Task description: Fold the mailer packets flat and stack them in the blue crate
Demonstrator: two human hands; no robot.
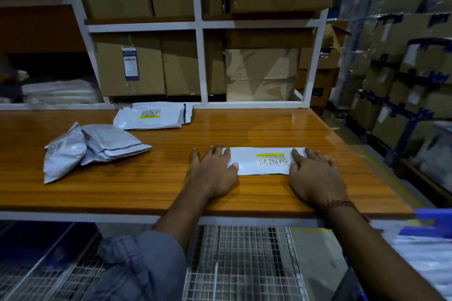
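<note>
Shelving (198,27) packed with cardboard boxes (129,66) rises behind the wooden table (146,178) I look down on, and the blue crate (433,221) peeks in at the right edge. Three unfolded mailers (97,144) lie at the left. My left hand (212,173) and right hand (315,178) press a folded mailer (259,161) flat near the front edge, fingers straight.

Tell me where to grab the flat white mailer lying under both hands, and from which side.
Take the flat white plastic mailer packet by its near long edge, coming from the table's front. It lies flat, and that edge sits exposed between the left hand and right hand, letting fingers likely slide underneath.
</note>
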